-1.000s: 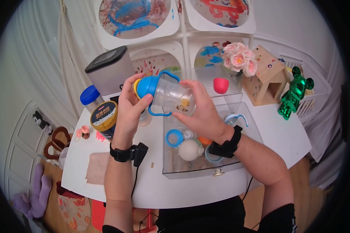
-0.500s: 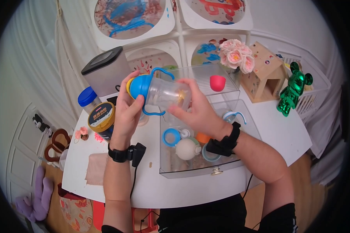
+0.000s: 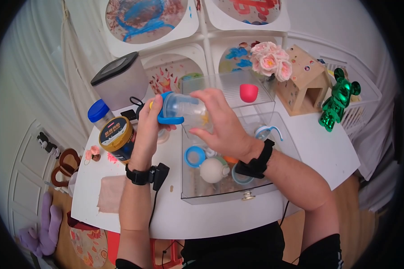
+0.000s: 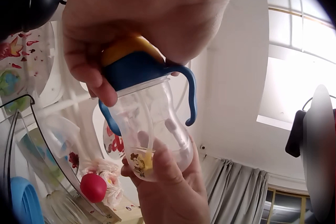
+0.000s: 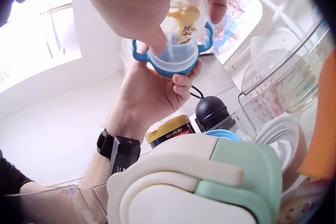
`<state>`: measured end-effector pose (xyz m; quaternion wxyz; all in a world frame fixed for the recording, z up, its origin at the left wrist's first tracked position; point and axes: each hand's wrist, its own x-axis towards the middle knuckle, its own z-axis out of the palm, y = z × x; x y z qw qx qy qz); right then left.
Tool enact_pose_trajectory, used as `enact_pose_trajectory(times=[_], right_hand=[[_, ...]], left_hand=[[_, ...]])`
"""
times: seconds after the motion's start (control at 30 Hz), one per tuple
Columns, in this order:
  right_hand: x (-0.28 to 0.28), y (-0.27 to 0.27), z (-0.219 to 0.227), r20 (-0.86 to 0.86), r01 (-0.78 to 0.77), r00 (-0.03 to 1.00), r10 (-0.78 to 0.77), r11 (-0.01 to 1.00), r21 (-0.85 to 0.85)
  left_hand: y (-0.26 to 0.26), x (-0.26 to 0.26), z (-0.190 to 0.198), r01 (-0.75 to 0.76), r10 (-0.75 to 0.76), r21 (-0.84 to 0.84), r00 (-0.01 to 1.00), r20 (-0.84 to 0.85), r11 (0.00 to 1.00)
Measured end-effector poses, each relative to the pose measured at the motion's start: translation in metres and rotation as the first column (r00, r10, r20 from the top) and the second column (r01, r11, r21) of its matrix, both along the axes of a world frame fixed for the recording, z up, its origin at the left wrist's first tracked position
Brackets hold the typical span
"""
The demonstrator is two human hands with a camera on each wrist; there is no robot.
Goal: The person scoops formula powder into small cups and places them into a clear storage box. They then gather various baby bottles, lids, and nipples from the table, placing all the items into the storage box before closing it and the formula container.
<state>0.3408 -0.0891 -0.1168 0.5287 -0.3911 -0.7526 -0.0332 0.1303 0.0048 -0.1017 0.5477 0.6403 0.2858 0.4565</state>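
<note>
Both hands hold a clear sippy cup (image 3: 180, 107) up above the table, tipped on its side in the head view. Its blue lid with two handles (image 4: 191, 95) and yellow top (image 4: 131, 48) sit in my left hand (image 3: 149, 127), whose fingers curl round them. My right hand (image 3: 224, 127) grips the other end, thumb on one side and fingers on the other. A straw with a yellow end and a small printed figure (image 4: 140, 163) show in the clear body. Below the right hand stands a clear drawer box (image 3: 197, 193) holding a cream-and-green bottle (image 5: 210, 182) and a blue ring (image 3: 195, 157).
A red cup (image 3: 249, 93) stands on the clear box's upper tier. A gold-lidded tub (image 3: 117, 134), a blue-capped jar (image 3: 98, 111) and a grey container (image 3: 121, 83) are at left. A wooden house (image 3: 304, 85) and green bear figure (image 3: 339, 101) stand at right; a pink cloth (image 3: 111, 193) lies front left.
The sippy cup has turned about its length, its handles now at a different angle. My left hand has wrapped further round the lid; the right hand's fingers have shifted over the body.
</note>
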Motion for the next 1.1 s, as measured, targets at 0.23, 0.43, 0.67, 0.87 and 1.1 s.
enact_pose_trajectory(times=[0.23,0.43,0.67,0.87,1.1], right_hand=[[-0.002,0.004,-0.002,-0.590,-0.350,0.807,0.027,0.826,-0.442],[0.008,0.004,0.008,-0.781,-0.602,0.618,0.091,0.694,-0.395],[-0.001,0.003,0.002,-0.610,-0.320,0.792,-0.034,0.828,-0.461],[0.005,-0.002,0.010,-0.648,-0.377,0.761,-0.026,0.795,-0.475],[0.008,0.008,0.005,-0.641,-0.519,0.749,0.165,0.747,-0.414]], left_hand=[[-0.006,-0.007,0.009,0.122,-0.144,0.223,0.986,0.086,0.967],[-0.019,-0.008,0.021,0.179,-0.227,0.368,0.970,0.092,0.912],[-0.001,0.000,-0.001,0.026,-0.036,0.137,0.997,0.071,0.990],[-0.009,0.005,0.002,0.057,-0.100,0.279,0.984,0.144,0.959],[-0.015,0.002,0.009,0.018,-0.110,0.397,0.971,0.211,0.918]])
